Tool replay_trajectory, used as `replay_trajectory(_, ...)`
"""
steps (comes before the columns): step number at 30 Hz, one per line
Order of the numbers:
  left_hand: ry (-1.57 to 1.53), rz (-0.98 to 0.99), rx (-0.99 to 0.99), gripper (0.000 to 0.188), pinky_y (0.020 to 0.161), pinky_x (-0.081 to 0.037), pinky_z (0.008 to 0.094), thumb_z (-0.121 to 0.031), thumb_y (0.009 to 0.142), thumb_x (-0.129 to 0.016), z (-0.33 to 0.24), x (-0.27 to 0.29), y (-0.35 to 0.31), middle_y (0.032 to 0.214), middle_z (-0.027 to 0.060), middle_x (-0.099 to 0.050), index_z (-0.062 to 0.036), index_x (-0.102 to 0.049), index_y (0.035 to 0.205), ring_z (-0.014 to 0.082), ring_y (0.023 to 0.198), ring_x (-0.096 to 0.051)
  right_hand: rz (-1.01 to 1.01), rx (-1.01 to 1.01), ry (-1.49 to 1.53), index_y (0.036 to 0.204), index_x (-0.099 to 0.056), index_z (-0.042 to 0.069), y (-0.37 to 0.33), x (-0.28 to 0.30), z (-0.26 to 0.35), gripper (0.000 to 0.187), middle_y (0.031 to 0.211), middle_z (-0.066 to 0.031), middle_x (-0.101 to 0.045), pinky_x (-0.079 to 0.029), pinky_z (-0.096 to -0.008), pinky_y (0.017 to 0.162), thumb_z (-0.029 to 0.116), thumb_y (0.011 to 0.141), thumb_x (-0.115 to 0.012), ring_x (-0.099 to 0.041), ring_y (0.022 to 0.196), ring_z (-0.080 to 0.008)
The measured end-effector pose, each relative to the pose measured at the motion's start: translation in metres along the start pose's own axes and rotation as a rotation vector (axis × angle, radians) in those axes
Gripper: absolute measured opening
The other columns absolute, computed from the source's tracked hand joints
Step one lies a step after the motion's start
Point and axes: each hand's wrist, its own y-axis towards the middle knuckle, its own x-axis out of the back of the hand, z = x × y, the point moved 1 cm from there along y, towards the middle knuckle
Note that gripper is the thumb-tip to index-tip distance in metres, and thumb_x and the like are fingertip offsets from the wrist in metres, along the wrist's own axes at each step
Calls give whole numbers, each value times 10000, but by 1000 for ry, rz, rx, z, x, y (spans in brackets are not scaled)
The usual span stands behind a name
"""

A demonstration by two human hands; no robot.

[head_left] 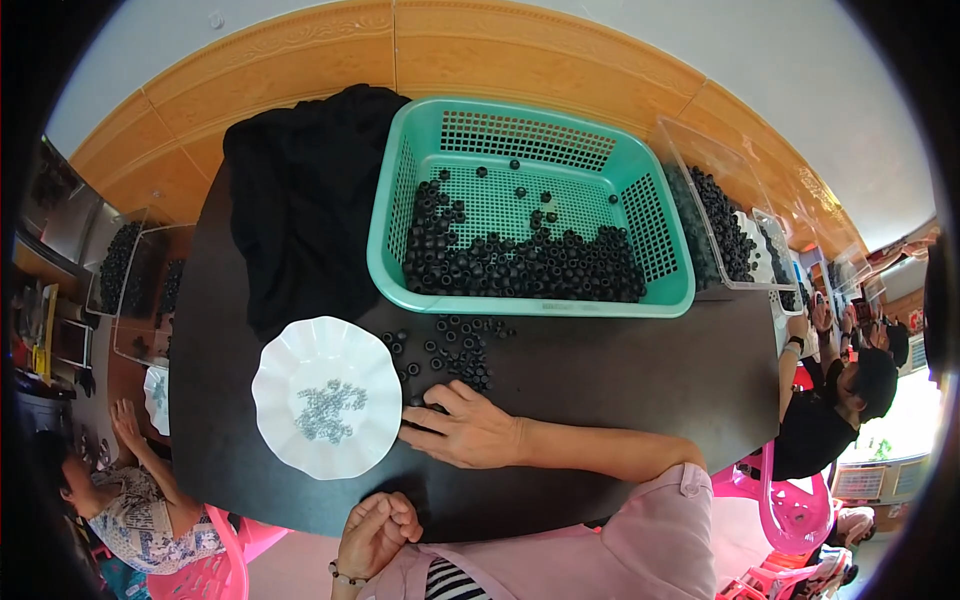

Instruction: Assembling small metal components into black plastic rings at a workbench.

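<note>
My right hand (468, 430) reaches across the dark table beside the scalloped white dish (285, 450). Its fingers curl down around a small black ring-shaped part, partly hidden by them. Just beyond the fingertips lies a loose group of the same black parts (465, 355). Small clear or greyish pieces (330, 410) lie in the dish. At the table's near edge my left hand (378, 532) is closed, fingers curled and thumb pressed against them. Whatever it holds, if anything, is hidden.
A green plastic basket (530, 307) holds many black parts behind the loose group. Left of it lies a black cloth (300, 200). A clear bin (715, 215) with more parts stands at right. People sit at both sides, on pink chairs (795, 515).
</note>
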Motion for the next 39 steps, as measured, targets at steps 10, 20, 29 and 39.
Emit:
replay_trajectory(10,10,54,-7,282,667,-439,342,-223,998,-488,-1,3,1,836,102,-519,25,-601,929,181,715,-512,45,-9,121,1189,-612,152,-1,3,-2,362,1247,-32,-542,-372,-355,805,265,846,-640,-450,982,-225)
replay_trajectory(20,-4,54,-17,267,668,-440,332,-209,1002,-478,0,1,1,848,98,-528,26,-586,935,185,708,-509,4,22,65,1190,-629,159,-2,6,-2,397,1291,-42,-553,-401,-351,761,232,801,-671,-463,903,-225)
replay_trajectory(29,-24,93,-29,246,669,-440,316,-189,1008,-467,2,4,0,864,91,-550,22,-586,967,170,718,-514,-16,44,-32,1159,-657,163,-2,6,1,387,1263,-24,-568,-404,-305,687,220,778,-697,-456,820,-198)
replay_trajectory(39,4,112,-52,224,678,-447,308,-197,1002,-488,4,9,0,854,62,-572,-3,-597,977,143,718,-531,42,26,-30,1162,-655,197,6,12,3,376,1255,-7,-572,-450,-304,701,299,803,-698,-477,818,-205)
